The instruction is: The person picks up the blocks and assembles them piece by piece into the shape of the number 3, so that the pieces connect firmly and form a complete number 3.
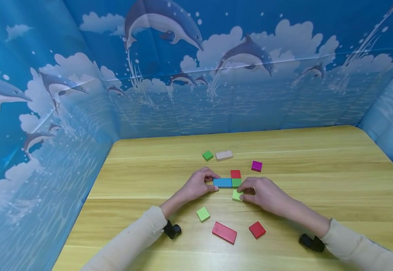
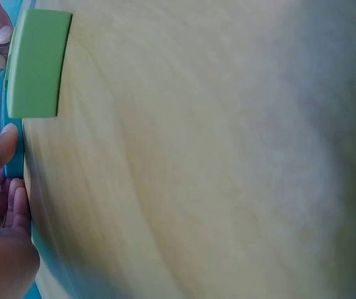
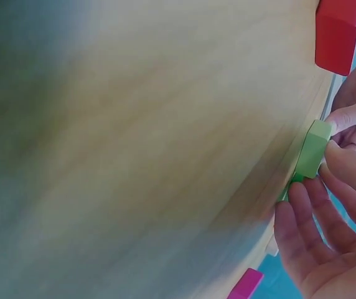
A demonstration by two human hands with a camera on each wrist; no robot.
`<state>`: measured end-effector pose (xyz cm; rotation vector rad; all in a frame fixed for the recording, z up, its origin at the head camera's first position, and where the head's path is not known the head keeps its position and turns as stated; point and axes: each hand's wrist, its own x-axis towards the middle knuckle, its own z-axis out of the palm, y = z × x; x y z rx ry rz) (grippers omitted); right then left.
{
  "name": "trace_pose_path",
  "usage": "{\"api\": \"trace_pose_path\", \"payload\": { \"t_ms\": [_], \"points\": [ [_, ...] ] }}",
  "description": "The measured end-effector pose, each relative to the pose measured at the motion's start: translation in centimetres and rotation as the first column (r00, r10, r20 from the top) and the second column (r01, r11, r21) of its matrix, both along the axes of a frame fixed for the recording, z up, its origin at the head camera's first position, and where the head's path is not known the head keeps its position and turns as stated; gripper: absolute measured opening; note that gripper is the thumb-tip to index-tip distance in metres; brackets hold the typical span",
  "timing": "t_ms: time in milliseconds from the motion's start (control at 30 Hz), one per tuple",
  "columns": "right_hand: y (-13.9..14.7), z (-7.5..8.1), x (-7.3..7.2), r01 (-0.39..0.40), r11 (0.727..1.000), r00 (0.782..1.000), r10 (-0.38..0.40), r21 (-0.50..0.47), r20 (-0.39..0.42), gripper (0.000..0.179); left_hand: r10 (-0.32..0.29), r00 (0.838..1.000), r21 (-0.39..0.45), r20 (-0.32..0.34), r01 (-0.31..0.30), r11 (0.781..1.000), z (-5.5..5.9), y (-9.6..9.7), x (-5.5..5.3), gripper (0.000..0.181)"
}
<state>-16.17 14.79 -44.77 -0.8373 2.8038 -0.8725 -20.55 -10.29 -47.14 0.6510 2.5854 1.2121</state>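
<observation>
My left hand (image 1: 196, 184) pinches the left end of a flat blue rectangular block (image 1: 222, 183), thumb at its near edge and fingers at its far edge. Touching the blue block's right end is a green square block (image 1: 236, 183), and a red square block (image 1: 235, 174) adjoins that one on the far side. My right hand (image 1: 267, 194) holds a light green square block (image 1: 237, 195) between thumb and fingers, just on the near side of the green one. The right wrist view shows this light green block (image 3: 315, 149) at the thumb tip, with the other fingers spread below.
Nearer me lie another light green block (image 1: 203, 214), a long pinkish-red block (image 1: 224, 232) and a red square block (image 1: 257, 230). Farther back are a green block (image 1: 208, 155), a pale block (image 1: 224, 155) and a magenta block (image 1: 257, 166). A dolphin-print curtain (image 1: 230, 105) borders the wooden table (image 1: 318, 169).
</observation>
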Motion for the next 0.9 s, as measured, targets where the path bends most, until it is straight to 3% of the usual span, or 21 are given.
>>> {"api": "trace_pose_path", "payload": {
  "t_ms": [267,900],
  "points": [
    [0.0,-0.19,-0.36,-0.006,1.0,0.999,0.006,0.0,-0.046,0.02,0.01,1.0,0.017,0.013,-0.01,1.0,0.26,0.09,0.17,0.029],
    [-0.23,-0.41,-0.8,0.026,1.0,0.999,-0.027,-0.006,-0.033,0.021,0.0,1.0,0.017,0.005,-0.001,1.0,0.02,-0.03,0.05,0.029]
  ]
}}
